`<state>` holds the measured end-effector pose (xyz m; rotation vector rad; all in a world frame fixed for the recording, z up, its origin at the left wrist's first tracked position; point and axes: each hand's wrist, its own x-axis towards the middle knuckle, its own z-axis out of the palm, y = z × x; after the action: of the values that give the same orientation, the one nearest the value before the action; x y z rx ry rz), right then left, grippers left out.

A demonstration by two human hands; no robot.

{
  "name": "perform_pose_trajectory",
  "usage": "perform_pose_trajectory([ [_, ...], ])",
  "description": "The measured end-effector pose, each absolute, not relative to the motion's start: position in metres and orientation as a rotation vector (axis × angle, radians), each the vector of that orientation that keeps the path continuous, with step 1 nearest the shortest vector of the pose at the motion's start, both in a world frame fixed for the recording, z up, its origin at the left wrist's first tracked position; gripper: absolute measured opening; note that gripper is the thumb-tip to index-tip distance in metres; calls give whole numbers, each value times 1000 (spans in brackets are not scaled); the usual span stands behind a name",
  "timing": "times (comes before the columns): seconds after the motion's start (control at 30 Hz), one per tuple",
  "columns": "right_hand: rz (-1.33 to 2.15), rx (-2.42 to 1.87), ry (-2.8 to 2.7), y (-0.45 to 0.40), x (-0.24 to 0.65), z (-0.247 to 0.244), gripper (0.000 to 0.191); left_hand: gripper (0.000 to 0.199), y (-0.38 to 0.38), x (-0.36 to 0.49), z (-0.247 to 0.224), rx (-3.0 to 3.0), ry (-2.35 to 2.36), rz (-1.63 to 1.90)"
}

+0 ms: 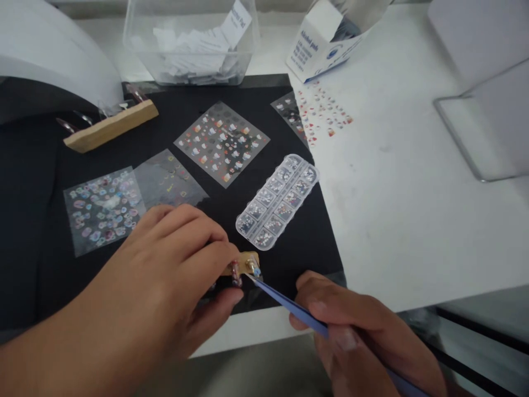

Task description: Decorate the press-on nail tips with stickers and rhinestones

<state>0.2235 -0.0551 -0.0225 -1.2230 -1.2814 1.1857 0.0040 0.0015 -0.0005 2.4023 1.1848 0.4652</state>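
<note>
a clear plastic case (278, 202) holds tiny gems in two rows of compartments, its long axis slanting from near left to far right. a clear rectangular tub (191, 41) holds white packets. the left hand (169, 281) pinches a short tan wooden strip (249, 258) at the black mat's (295, 259) near edge; the right (351, 325) pinches slim blue tweezers (289, 305), tips pointing far-left at the strip.

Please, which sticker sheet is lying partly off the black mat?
The sheet by the alcohol pads box: it extends onto the white table, while the other three lie on the mat.
</note>
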Motion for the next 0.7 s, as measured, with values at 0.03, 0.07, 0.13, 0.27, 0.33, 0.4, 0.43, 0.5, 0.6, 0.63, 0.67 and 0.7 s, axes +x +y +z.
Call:
perform_pose_trajectory([
  [0.03, 1185, -1213, -1291, -55, 224, -23, 22, 9, 2, 4, 0, 2398, 1193, 457],
  [0.07, 1181, -1196, -1303, -56, 224, -23, 23, 9, 2, 4, 0, 2394, 1199, 455],
  [0.13, 1164, -1165, -1327, -57, 225, -25, 24, 9, 2, 5, 0, 2398, 1201, 458],
  [0.27, 1134, -1120, -1380, -57, 227, -32, 28, 10, 2, 4, 0, 2410, 1179, 457],
  [0.33, 1131, -1075, -1419, -56, 228, -34, 29, 11, 2, 3, 0, 2400, 1174, 455],
  [0.4, 1124, -1050, -1444, -54, 228, -35, 31, 11, 2, 3, 0, 2387, 1175, 455],
  [0.43, 1117, -1047, -1460, -53, 228, -35, 32, 11, 2, 3, 0, 2386, 1172, 456],
  [0.5, 1087, -1061, -1466, -53, 228, -35, 32, 10, 2, 3, 0, 2382, 1172, 453],
  [0.6, 1070, -1072, -1390, -55, 226, -37, 30, 10, 3, 3, 1, 2384, 1171, 452],
  [0.63, 1070, -1061, -1346, -56, 225, -39, 29, 11, 3, 4, 1, 2385, 1168, 450],
  [0.67, 1069, -1040, -1304, -56, 225, -40, 27, 11, 2, 3, 1, 2387, 1165, 449],
  [0.7, 1072, -1004, -1280, -55, 225, -42, 26, 12, 2, 3, 1, 2388, 1160, 448],
])
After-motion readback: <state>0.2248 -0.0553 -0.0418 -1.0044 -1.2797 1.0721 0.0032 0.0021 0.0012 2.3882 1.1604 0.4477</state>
